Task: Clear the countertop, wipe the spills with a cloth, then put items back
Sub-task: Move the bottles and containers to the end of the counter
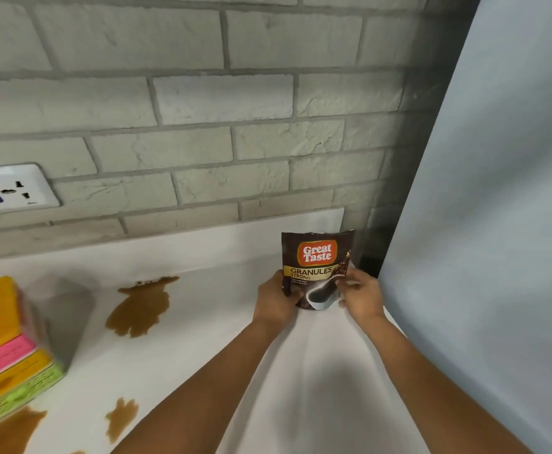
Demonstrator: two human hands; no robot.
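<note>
Holding upright dark brown foil coffee pouch, left grip and right grip pinching its lower edges, white counter beneath, brown spill left of left grip.

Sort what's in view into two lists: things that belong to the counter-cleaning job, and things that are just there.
Part of the job:
- coffee pouch, gripped by left hand and right hand
- brown spills on the white countertop
- stacked colourful containers at the left edge

Just there:
- wall socket
- brick wall
- pale panel on the right
</note>
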